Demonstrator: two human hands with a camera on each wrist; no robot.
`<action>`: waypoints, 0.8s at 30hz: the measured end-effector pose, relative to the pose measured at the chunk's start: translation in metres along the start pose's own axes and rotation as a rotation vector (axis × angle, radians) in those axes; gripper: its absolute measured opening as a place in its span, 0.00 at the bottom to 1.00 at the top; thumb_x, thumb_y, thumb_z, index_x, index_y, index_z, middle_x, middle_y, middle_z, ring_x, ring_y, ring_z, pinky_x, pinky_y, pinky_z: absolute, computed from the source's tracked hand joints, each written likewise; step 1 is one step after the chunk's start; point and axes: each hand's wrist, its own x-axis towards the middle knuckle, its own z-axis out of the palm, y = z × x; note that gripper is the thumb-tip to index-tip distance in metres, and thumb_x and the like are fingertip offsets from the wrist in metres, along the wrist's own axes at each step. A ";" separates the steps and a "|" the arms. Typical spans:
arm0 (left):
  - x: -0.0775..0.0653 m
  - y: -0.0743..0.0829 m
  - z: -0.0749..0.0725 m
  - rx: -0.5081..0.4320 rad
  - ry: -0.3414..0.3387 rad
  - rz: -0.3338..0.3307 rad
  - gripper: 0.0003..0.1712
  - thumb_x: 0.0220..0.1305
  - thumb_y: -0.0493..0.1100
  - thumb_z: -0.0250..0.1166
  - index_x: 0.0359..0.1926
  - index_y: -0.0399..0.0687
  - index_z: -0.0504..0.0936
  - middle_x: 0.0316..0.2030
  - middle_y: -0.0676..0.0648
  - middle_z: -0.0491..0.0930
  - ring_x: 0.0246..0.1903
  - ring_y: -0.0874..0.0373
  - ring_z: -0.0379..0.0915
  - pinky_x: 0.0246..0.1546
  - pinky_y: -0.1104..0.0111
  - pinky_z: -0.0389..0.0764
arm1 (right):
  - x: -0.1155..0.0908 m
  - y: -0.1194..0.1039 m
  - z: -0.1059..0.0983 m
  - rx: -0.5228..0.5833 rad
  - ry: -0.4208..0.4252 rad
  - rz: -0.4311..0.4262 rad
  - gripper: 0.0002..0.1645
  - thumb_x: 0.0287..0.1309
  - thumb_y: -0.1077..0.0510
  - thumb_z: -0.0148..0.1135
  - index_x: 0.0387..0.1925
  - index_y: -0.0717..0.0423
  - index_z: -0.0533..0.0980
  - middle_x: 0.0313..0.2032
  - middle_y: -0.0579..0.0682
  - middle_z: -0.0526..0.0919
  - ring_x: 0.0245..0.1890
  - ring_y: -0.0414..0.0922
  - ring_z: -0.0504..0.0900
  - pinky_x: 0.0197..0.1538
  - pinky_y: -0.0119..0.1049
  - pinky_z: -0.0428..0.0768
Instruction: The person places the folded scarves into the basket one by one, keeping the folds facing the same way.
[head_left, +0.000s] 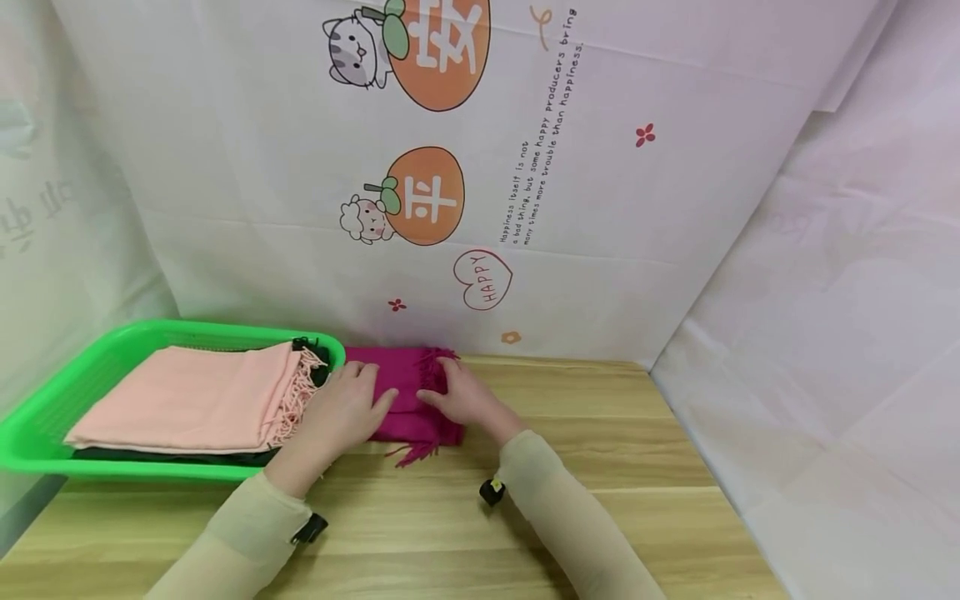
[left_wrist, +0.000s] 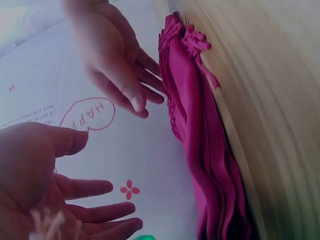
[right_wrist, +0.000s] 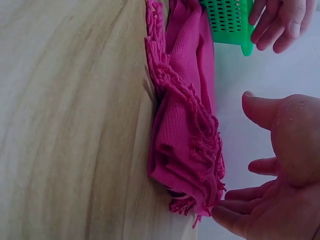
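A folded magenta scarf (head_left: pixel 405 379) with fringed ends lies on the wooden table, just right of the green basket. Its layers show edge-on in the left wrist view, where the scarf (left_wrist: pixel 200 135) stands in loose folds. My left hand (head_left: pixel 345 404) hovers by the scarf's left part, fingers spread and holding nothing. Over the fringed right end is my right hand (head_left: pixel 465 396), with its fingers extended. In the right wrist view the fingertips of the right hand (right_wrist: pixel 285 170) appear to touch the fringe (right_wrist: pixel 202 135); no grip is visible.
The green basket (head_left: pixel 67 367) at the left holds a folded pink scarf (head_left: pixel 195 396) with dark cloth beneath. A printed white sheet (head_left: pixel 585 308) hangs behind the wooden table (head_left: pixel 420 533), and a white side wall (head_left: pixel 847 350) stands at the right.
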 end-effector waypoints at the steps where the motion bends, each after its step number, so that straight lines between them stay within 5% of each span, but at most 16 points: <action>1: 0.001 0.001 0.001 0.006 -0.013 -0.002 0.37 0.84 0.55 0.61 0.73 0.25 0.74 0.67 0.24 0.76 0.68 0.29 0.75 0.67 0.36 0.79 | 0.000 0.000 0.000 -0.006 -0.006 0.002 0.50 0.78 0.37 0.68 0.84 0.62 0.61 0.80 0.66 0.68 0.80 0.62 0.69 0.81 0.56 0.69; 10: 0.004 0.011 0.016 0.083 -0.113 -0.018 0.33 0.81 0.55 0.66 0.63 0.26 0.78 0.59 0.24 0.77 0.61 0.28 0.77 0.60 0.37 0.82 | 0.004 0.001 0.000 -0.036 -0.063 0.059 0.53 0.77 0.38 0.70 0.82 0.69 0.61 0.77 0.71 0.71 0.78 0.64 0.72 0.79 0.55 0.71; 20: 0.011 0.018 0.033 0.007 -0.169 -0.130 0.49 0.81 0.57 0.67 0.78 0.20 0.63 0.68 0.17 0.69 0.70 0.21 0.69 0.66 0.34 0.78 | 0.007 0.006 0.007 -0.032 -0.026 0.093 0.53 0.76 0.41 0.71 0.80 0.75 0.61 0.75 0.72 0.73 0.77 0.64 0.72 0.79 0.54 0.71; 24: 0.011 0.014 0.035 -0.010 -0.175 -0.176 0.48 0.80 0.58 0.67 0.76 0.18 0.65 0.67 0.16 0.69 0.70 0.20 0.67 0.65 0.33 0.79 | 0.006 0.006 0.010 -0.067 -0.007 0.115 0.53 0.76 0.40 0.71 0.79 0.76 0.62 0.74 0.72 0.74 0.76 0.65 0.73 0.79 0.54 0.72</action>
